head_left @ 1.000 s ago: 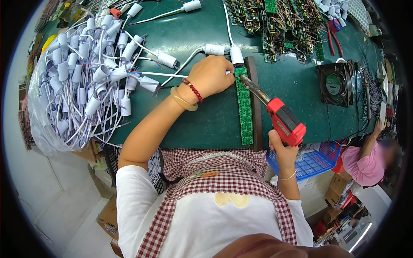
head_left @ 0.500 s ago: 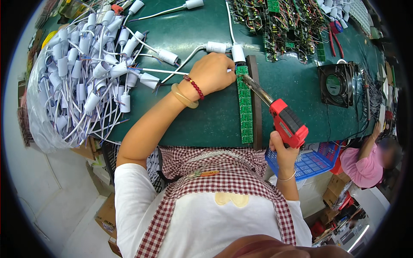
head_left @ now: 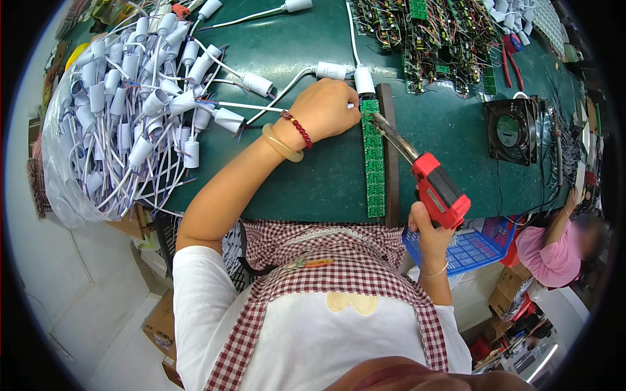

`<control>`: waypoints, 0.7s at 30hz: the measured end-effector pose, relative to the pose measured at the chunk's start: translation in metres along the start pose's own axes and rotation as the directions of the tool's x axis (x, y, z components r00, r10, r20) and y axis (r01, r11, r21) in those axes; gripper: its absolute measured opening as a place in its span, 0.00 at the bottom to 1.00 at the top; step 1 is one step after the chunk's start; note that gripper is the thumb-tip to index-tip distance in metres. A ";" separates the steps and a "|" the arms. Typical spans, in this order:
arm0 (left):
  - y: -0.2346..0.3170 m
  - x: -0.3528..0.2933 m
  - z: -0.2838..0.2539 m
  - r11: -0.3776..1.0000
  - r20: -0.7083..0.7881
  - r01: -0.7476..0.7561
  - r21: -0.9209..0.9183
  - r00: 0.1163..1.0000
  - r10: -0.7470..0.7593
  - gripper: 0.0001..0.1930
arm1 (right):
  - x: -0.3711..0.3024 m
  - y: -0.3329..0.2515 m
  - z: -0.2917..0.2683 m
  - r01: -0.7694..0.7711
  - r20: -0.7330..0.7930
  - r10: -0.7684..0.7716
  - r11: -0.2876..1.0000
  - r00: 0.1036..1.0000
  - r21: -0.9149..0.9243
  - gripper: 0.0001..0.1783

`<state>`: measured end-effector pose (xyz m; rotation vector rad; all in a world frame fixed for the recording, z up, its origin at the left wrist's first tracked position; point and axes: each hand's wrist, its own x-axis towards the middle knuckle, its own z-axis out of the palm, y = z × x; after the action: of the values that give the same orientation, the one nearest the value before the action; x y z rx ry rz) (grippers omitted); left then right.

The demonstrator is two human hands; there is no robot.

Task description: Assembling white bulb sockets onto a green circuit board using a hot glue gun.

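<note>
My left hand is closed in a pinch at the upper end of a narrow strip of green circuit boards. A small white bit shows at its fingertips, but most of what it holds is hidden. My right hand grips a red and black soldering gun, its metal tip at the strip's upper end, close to my left fingers. Just above the strip lies a white lamp holder with a white cable running upward. A dark bar lies along the strip's right side. Another white lamp holder lies above my left hand.
A large heap of white lamp holders with cables fills the left. Wired circuit boards pile up at the far right. Red-handled pliers and a black fan lie right. A blue basket sits below the edge; a person is beyond.
Both hands and the soldering gun hold nearly the same place at the strip's upper end. The whole view has shifted slightly.
</note>
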<state>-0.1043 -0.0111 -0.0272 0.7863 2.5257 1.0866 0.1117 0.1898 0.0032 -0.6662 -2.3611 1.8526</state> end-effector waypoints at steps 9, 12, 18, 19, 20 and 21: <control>0.002 0.001 -0.002 0.999 0.027 0.045 -0.012 0.999 -0.045 0.10 | 0.002 0.007 0.002 0.000 0.008 0.000 1.000 1.000 0.003 0.11; 0.001 0.000 -0.001 1.000 0.012 0.026 0.004 1.000 -0.026 0.10 | 0.001 -0.001 0.005 -0.016 -0.045 0.017 1.000 0.999 0.020 0.10; -0.001 0.000 0.002 1.000 -0.002 0.012 0.011 1.000 -0.012 0.10 | 0.002 -0.020 0.000 -0.018 -0.090 0.035 0.981 0.995 0.192 0.06; -0.001 0.000 0.002 1.000 -0.002 0.010 0.013 1.000 -0.010 0.10 | 0.002 -0.018 -0.003 0.017 -0.074 -0.005 0.987 0.997 0.162 0.11; -0.002 0.000 0.002 1.000 0.000 -0.001 0.028 1.000 0.001 0.10 | 0.002 -0.016 -0.004 0.053 -0.057 -0.046 0.990 0.997 0.132 0.16; -0.002 0.000 0.002 0.999 0.002 -0.012 0.043 1.000 0.012 0.09 | 0.002 -0.016 -0.004 0.055 -0.059 -0.047 0.990 0.997 0.133 0.16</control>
<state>-0.1041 -0.0111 -0.0298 0.8142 2.5537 1.0378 0.1069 0.1914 0.0189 -0.6289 -2.1746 1.9250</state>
